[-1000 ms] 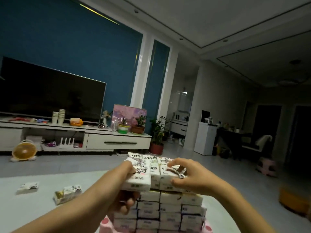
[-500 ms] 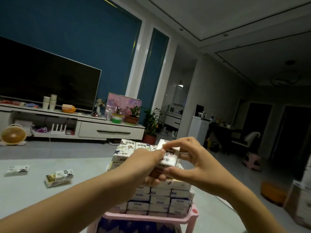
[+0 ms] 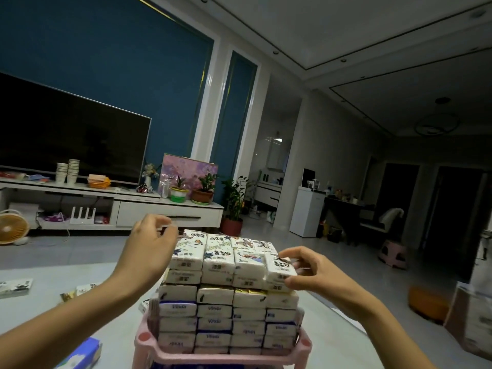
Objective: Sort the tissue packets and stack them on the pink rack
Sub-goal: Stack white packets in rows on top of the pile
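A tall block of white tissue packets (image 3: 226, 296) stands on the pink rack (image 3: 145, 339), stacked several layers high in neat rows. The top layers carry cartoon prints and the lower ones blue lettering. My right hand (image 3: 316, 275) pinches the rightmost top packet (image 3: 279, 267), fingers on its top and thumb on its front face. My left hand (image 3: 149, 249) hovers at the stack's upper left corner, fingers loosely curled and holding nothing. I cannot tell whether it touches the stack.
Loose packets lie on the pale surface to the left (image 3: 16, 286) (image 3: 80, 288), and a blue-and-white pack (image 3: 80, 352) sits at the bottom left. A carton (image 3: 471, 318), an orange cushion (image 3: 426, 304) and a pink stool (image 3: 394, 253) stand on the right.
The packet that both hands held above the stack now lies at the right end of the top row. My left hand has let go and moved to the left corner.
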